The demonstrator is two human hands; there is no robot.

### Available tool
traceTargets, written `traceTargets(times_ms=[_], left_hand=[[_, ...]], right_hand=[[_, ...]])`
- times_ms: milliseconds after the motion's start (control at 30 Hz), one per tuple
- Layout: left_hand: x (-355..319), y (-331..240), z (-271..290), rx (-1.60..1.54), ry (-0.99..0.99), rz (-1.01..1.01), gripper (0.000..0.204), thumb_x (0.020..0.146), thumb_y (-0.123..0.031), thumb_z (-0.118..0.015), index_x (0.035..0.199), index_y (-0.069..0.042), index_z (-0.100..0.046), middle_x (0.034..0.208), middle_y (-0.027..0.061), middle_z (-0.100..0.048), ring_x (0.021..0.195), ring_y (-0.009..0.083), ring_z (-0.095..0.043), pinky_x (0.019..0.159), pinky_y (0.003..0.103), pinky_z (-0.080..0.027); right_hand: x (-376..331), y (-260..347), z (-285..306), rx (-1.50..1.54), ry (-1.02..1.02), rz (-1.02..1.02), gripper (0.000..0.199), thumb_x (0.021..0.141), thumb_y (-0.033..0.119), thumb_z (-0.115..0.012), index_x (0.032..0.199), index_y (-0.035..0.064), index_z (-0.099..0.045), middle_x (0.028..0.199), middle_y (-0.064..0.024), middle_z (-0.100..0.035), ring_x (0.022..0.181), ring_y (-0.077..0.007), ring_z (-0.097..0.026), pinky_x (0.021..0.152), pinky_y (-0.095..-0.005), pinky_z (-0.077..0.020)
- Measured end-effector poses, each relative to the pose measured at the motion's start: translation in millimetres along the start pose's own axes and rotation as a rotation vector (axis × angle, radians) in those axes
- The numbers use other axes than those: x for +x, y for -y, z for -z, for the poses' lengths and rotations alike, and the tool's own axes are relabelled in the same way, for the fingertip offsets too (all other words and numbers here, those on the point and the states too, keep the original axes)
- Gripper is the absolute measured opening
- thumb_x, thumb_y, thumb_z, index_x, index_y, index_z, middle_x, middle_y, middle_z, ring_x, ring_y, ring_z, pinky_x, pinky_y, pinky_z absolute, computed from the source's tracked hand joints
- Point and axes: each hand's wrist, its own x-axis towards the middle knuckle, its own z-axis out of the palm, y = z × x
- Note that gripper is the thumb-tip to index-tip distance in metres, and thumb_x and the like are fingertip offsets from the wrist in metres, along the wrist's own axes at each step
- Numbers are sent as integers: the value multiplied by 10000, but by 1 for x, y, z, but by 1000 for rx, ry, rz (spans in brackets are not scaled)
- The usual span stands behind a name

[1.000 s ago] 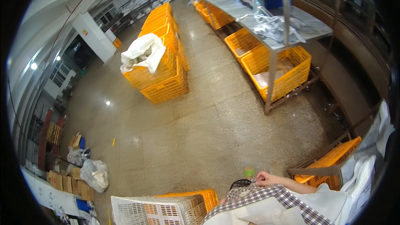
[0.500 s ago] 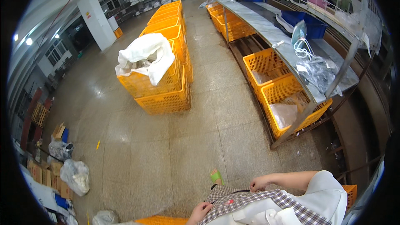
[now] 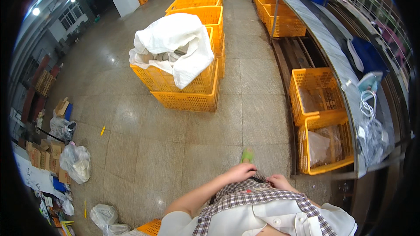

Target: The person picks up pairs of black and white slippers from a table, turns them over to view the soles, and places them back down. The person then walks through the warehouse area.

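Observation:
My left hand is at the front of my brown-and-white checked apron, its fingers curled in near a dark strip. What lies in those fingers is too small to make out. Close by on the right, my right hand rests against the same apron with bent fingers; whatever it grips is hidden. One green slipper shows just beyond my hands.
Ahead stand stacked yellow crates, the front one topped with a white sack. Along the right runs a long table with an iron and yellow crates beneath. Cartons and plastic bags lie at left.
My left hand has come up and forward to the apron's front, close to the right hand. The view has turned right and tilted down, and the crate stack now appears nearer.

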Motion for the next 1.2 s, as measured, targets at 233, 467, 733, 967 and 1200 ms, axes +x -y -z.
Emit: traceTargets(times_ms=[233,467,733,967,1200], left_hand=[[196,46,58,-63,467,20,231,898,-225,-462,1040,-112,-605,957,149,-641,873,307,-613,768,383,-474],[333,67,163,-382,648,-240,301,909,-113,-472,1199,-55,-530,1100,122,-609,985,234,-576,857,343,-444],[507,138,258,-317,977,2,318,886,-222,-482,1101,-14,-587,1016,104,-641,947,194,-578,828,318,-442],[687,188,415,-81,1086,-157,272,898,-224,-495,1026,-16,-615,958,120,-647,883,214,-586,798,335,-450],[821,245,563,119,891,-341,198,850,-168,-540,968,-40,-633,912,161,-644,844,302,-602,749,375,-463]], right_hand=[[103,146,72,243,202,226,157,902,177,-563,967,34,-571,899,-87,-661,777,-125,-612,671,-234,-477],[189,267,146,-448,532,70,323,926,220,-528,1188,36,-574,1121,-38,-606,994,-108,-527,889,-258,-412],[293,428,197,-341,623,-95,306,919,173,-538,1186,26,-567,1025,37,-616,927,-55,-520,844,-237,-425],[375,617,220,-152,527,2,241,903,170,-543,1085,27,-611,959,3,-635,839,-64,-542,758,-240,-455],[502,744,252,49,377,-1,239,905,136,-549,1103,15,-606,995,7,-634,857,-41,-545,739,-218,-465]])
